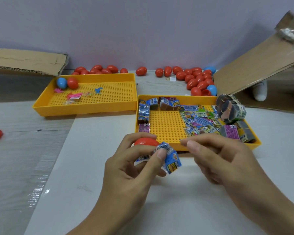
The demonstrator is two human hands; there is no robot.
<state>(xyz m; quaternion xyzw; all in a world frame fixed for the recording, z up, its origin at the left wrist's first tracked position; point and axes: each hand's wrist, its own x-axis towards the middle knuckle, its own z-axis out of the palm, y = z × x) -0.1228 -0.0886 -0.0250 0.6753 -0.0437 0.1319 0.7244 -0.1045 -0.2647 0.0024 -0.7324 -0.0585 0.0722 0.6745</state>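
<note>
We judge the leaflet (172, 162) light and flimsy. The left hand (131, 170) pinches its fold against the red egg (145, 142). Right hand (227, 160), three o'clock: possibly empty, we cannot tell.

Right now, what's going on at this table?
A person's left hand grips a red plastic egg and pinches a folded blue printed leaflet against it. The right hand hovers beside them; whether it holds anything is unclear. Behind lies a yellow perforated plastic tray of more leaflets.
</note>
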